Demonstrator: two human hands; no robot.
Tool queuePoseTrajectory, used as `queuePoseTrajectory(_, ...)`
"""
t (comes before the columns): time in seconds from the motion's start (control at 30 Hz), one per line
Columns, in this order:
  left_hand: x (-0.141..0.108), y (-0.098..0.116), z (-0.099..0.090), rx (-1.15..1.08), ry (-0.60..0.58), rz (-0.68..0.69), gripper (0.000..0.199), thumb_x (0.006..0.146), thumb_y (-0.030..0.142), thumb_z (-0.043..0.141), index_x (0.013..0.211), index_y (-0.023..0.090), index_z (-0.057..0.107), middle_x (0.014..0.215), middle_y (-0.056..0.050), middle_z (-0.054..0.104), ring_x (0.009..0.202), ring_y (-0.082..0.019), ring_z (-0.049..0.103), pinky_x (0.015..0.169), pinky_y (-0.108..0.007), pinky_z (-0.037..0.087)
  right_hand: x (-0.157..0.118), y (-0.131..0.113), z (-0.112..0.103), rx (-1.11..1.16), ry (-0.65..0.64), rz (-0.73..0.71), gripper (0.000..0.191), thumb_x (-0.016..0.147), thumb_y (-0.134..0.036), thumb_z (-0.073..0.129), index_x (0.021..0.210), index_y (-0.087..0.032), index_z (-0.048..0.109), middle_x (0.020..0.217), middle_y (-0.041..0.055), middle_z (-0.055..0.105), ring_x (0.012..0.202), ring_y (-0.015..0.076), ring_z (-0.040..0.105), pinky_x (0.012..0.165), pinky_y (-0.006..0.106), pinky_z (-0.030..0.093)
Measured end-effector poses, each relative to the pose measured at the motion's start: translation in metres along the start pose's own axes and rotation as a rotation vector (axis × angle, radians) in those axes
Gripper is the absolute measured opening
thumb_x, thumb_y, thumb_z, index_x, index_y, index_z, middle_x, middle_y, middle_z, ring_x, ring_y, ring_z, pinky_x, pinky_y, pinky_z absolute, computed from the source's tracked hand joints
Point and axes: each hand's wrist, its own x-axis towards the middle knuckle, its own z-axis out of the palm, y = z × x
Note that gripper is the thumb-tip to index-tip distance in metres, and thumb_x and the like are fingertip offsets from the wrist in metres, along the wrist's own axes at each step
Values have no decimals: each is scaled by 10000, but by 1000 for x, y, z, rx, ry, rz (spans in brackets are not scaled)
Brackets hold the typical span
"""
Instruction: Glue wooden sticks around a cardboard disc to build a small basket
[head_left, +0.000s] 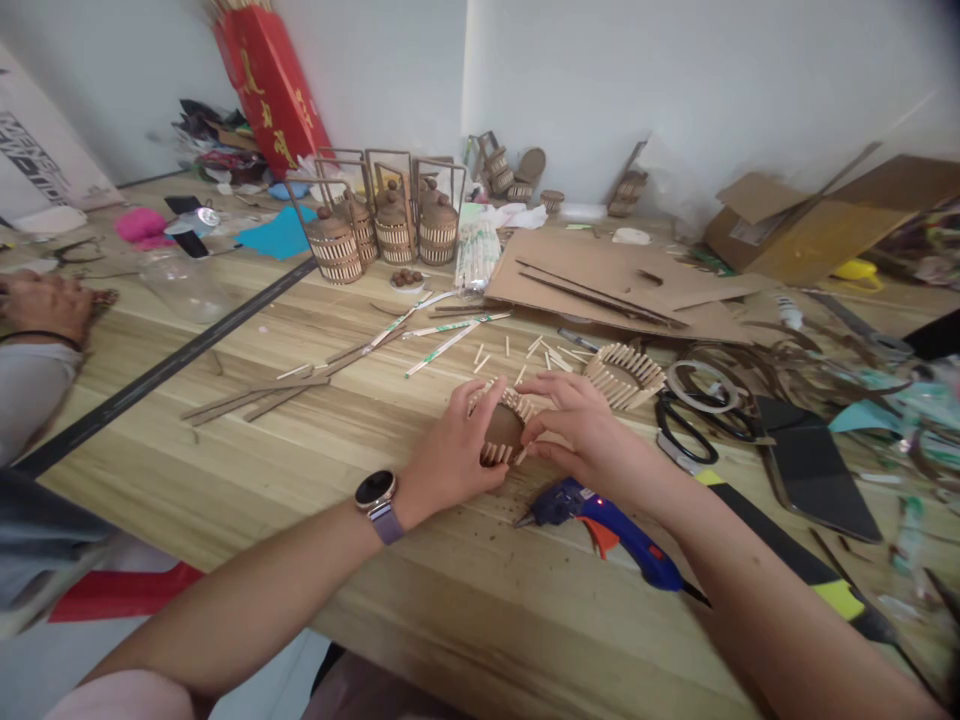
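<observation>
Between my hands sits a small round basket (504, 428) with a brown cardboard base and short pale sticks standing around its rim. My left hand (454, 440), with a watch on the wrist, curls around its left side. On the right, my right hand (566, 420) pinches at the rim; its fingertips cover what they press on. A blue hot glue gun (600, 525) with an orange trigger lies just below my right hand. Another stick ring (624, 377) rests to the right, and several loose short sticks (536, 348) are scattered behind the basket.
Lidded mini baskets with tall handles (394, 225) stand at the back. Cardboard sheets (615, 275), brown strips (262, 398) and wrapped chopsticks (476, 255) lie around. A phone (817, 470) and scissors (686, 430) are at right. A co-worker's hand (49, 305) rests at far left.
</observation>
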Motion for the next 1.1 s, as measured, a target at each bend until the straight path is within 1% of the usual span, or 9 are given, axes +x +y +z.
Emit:
queuePoseTrajectory(0.13, 0, 0, 0, -14, 3, 5, 982, 696, 190, 712, 1491, 298, 146, 1419, -128, 287, 1347, -320, 369, 1059, -498, 456, 0, 1, 5, -34, -21, 1, 143, 883, -186, 592, 831, -234, 716, 1318, 91, 574, 1334, 340, 369, 1033, 594, 348)
queuePoseTrajectory(0.27, 1, 0, 0, -16, 8, 18, 966, 716, 207, 706, 1494, 279, 138, 1413, -134, 292, 1357, -314, 354, 1086, -491, 430, 1, -2, 8, -61, -17, -10, 146, 885, -168, 578, 829, -221, 702, 1288, 93, 603, 1321, 331, 385, 1030, 573, 351)
queuePoseTrajectory(0.4, 1, -1, -1, -20, 5, 17, 987, 702, 200, 710, 1498, 263, 130, 1418, -143, 282, 1368, -316, 337, 1106, -498, 405, 2, -6, 10, -94, 20, -20, 99, 854, -158, 615, 828, -224, 683, 1233, 76, 647, 1288, 323, 434, 1024, 546, 350)
queuePoseTrajectory(0.53, 1, 0, -1, -23, 4, 17, 985, 707, 210, 706, 1497, 266, 121, 1420, -138, 280, 1372, -313, 335, 1100, -501, 410, 1, -8, 13, -125, 59, -41, 109, 852, -146, 608, 826, -228, 676, 1172, 66, 680, 1251, 308, 474, 1007, 522, 351)
queuePoseTrajectory(0.67, 1, 0, -1, -16, 8, 28, 981, 714, 205, 704, 1496, 275, 116, 1415, -134, 287, 1371, -307, 337, 1102, -495, 408, 1, -7, 18, -167, 126, -72, 98, 851, -148, 627, 804, -225, 664, 1097, 48, 703, 1201, 288, 504, 1012, 483, 325)
queuePoseTrajectory(0.8, 1, 0, -1, -10, 1, 15, 988, 708, 201, 708, 1495, 294, 117, 1415, -131, 286, 1364, -313, 349, 1077, -492, 437, 1, -6, 23, -230, 187, -97, 114, 856, -154, 637, 775, -231, 656, 1030, 27, 710, 1147, 262, 523, 1009, 449, 292)
queuePoseTrajectory(0.97, 2, -1, 0, -4, -2, 20, 979, 716, 211, 706, 1497, 283, 121, 1420, -134, 282, 1365, -316, 347, 1082, -487, 433, 0, -8, 26, -308, 189, -117, 116, 894, -140, 586, 836, -216, 651, 1007, 35, 691, 1110, 240, 524, 1015, 436, 278)
queuePoseTrajectory(1.1, 2, -1, 0, -5, -8, 15, 988, 711, 203, 710, 1498, 292, 119, 1422, -130, 280, 1355, -315, 357, 1070, -484, 444, -1, -9, 27, -357, 188, -111, 140, 903, -118, 555, 843, -209, 644, 982, 47, 676, 1106, 244, 514, 1026, 441, 267)
